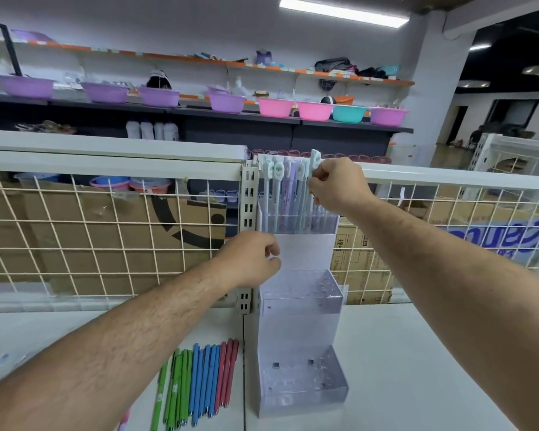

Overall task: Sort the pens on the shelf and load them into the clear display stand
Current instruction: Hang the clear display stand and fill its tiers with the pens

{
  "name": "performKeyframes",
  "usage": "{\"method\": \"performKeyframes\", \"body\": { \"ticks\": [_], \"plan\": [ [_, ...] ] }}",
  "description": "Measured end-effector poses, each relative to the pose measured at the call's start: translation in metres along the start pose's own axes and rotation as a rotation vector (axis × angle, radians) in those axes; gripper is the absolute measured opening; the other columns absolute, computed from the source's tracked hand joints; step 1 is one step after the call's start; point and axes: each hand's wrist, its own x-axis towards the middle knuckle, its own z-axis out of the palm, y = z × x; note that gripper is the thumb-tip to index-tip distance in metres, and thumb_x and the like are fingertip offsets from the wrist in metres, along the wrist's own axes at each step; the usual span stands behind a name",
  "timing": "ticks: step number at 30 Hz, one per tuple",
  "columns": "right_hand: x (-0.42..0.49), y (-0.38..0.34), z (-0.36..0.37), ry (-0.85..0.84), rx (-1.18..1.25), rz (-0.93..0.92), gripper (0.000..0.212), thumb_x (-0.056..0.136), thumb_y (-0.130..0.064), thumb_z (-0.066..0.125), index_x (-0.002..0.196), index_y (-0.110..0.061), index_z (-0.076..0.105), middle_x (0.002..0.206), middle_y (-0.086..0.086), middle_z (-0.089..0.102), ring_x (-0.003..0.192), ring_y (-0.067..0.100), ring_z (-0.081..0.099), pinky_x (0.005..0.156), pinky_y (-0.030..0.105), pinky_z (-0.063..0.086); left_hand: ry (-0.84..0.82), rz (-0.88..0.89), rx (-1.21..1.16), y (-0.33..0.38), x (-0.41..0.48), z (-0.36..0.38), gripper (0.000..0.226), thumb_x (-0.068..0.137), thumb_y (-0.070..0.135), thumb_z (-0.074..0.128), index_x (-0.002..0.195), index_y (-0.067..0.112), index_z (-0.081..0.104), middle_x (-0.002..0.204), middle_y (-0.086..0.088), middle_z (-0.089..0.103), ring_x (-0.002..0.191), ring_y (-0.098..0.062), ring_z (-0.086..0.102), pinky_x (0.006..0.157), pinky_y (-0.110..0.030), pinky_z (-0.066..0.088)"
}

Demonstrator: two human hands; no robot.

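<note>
A clear three-tier display stand (299, 318) stands on the white shelf against the wire grid. Its top tier (299, 223) holds several pale blue and lilac pens (277, 188) with white caps. My right hand (336, 185) pinches a pale blue pen (314, 161) at the right end of that row, its tip down in the tier. My left hand (249, 259) grips the stand's left edge between the top and middle tiers. The middle and bottom tiers hold no pens. Green pens (175, 390), blue pens (204, 384) and red pens (227, 371) lie in a row on the shelf, left of the stand.
A white wire grid (106, 237) with cardboard boxes behind it backs the shelf (417, 368). A slotted metal upright (248, 213) stands just left of the stand. Coloured plastic basins (274, 107) line the far shelves.
</note>
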Motion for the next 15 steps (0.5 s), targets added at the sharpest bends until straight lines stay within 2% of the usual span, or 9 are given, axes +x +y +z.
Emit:
{"method": "performKeyframes", "body": {
  "ticks": [6,11,15],
  "plan": [
    [0.0003,0.0017,0.0033,-0.012,0.002,0.014,0.026,0.099,-0.019,0.063,0.073,-0.018,0.064,0.081,0.005,0.069,0.078,0.023,0.071,0.074,0.037,0.062,-0.001,-0.007,-0.001,-0.0021,-0.001,-0.0018,0.022,0.089,0.033,0.064,0.11,0.026,0.069,0.103,0.008,0.062,0.098,-0.01,0.058,0.089,-0.038,0.054],
    [0.0014,0.0011,0.0022,-0.013,0.014,0.055,0.026,0.099,-0.016,0.063,0.073,-0.02,0.063,0.081,0.004,0.07,0.069,0.017,0.071,0.06,0.027,0.059,-0.01,-0.002,-0.014,-0.0053,0.0001,-0.001,0.024,0.089,0.034,0.064,0.111,0.025,0.069,0.104,0.008,0.062,0.097,-0.009,0.059,0.089,-0.038,0.055],
    [0.0015,-0.0002,0.003,-0.013,0.026,0.075,0.029,0.1,-0.014,0.062,0.072,-0.023,0.061,0.079,0.0,0.068,0.063,0.011,0.07,0.047,0.017,0.048,-0.018,-0.004,-0.032,-0.008,0.0046,-0.0009,0.023,0.088,0.034,0.063,0.109,0.026,0.07,0.103,0.009,0.063,0.094,-0.008,0.059,0.087,-0.038,0.055]
  ]
}}
